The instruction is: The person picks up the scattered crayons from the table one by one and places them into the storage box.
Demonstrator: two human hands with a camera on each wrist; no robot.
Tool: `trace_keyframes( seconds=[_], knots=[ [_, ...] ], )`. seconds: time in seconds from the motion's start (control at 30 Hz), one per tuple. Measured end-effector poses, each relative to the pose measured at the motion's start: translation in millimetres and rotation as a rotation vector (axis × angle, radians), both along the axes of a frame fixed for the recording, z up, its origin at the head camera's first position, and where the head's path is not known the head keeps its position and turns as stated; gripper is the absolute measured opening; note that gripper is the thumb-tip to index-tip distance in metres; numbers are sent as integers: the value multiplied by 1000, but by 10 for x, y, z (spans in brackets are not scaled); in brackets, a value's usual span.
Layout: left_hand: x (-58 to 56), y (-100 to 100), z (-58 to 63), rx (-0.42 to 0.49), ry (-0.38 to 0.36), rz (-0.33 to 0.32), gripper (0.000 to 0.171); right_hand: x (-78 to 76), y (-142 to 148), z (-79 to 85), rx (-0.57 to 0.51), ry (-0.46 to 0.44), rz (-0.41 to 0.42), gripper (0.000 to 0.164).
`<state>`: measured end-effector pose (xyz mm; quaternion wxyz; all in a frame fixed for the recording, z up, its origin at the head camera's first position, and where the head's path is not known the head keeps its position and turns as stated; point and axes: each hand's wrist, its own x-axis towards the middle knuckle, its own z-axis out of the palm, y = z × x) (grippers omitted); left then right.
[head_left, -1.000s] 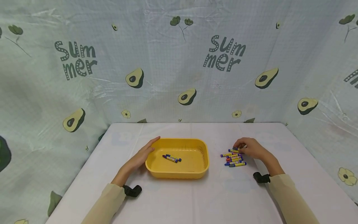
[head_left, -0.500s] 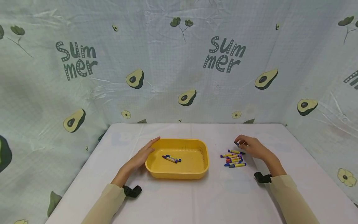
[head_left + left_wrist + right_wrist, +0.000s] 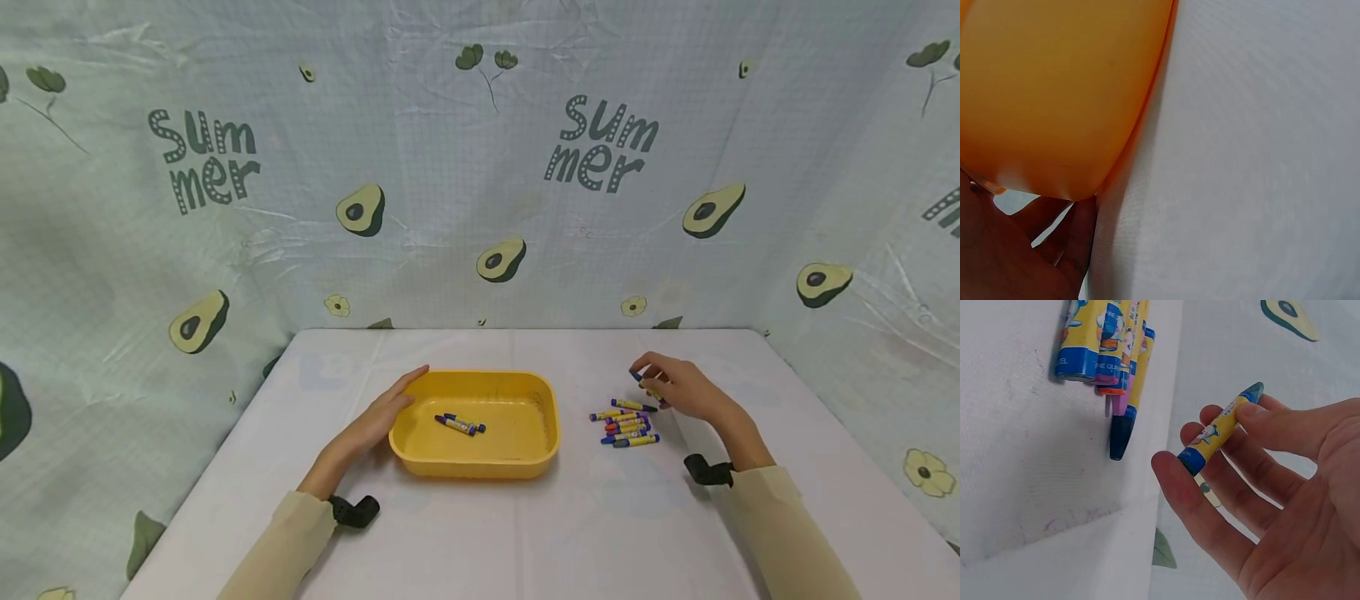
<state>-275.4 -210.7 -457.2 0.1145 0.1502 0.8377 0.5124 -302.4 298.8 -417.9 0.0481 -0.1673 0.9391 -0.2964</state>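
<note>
In my right hand (image 3: 686, 388) I pinch a crayon (image 3: 1215, 434) with a yellow wrapper, a blue band and a dark blue-green tip. It is tilted, thumb on one side and fingers on the other, above the table behind a cluster of crayons (image 3: 628, 427). The nearest of these, a dark-tipped crayon (image 3: 1124, 434), juts out of the cluster. My left hand (image 3: 378, 419) rests against the left end of a yellow tray (image 3: 480, 469), its fingers fairly straight along the outside and the thumb at the rim. Two crayons (image 3: 457, 426) lie inside the tray.
The white table (image 3: 495, 542) carries the tray near its middle and the loose crayons to the right of it. A printed cloth (image 3: 420, 150) hangs behind and along the sides. Each wrist wears a black camera (image 3: 355, 512).
My right hand has lifted a crayon off the back of the cluster, moved slightly right and turned it in the fingers. The left hand and the tray stay in place.
</note>
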Motion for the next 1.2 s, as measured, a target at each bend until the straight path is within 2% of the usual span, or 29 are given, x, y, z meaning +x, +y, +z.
trace_keyframes(
  seconds=[0.3,0.67,0.93,1.2],
  knots=[
    [-10,6,2,-7,5,1,57,14,-46,63,-39,-5,6,35],
    [-9,11,12,-14,11,-1,57,90,-103,180,-158,-37,74,39],
    [-3,11,1,-10,10,-7,57,102,-170,205,-156,-53,81,39],
    [-6,7,11,-21,22,4,57,113,-203,242,-172,-50,137,41]
  ],
)
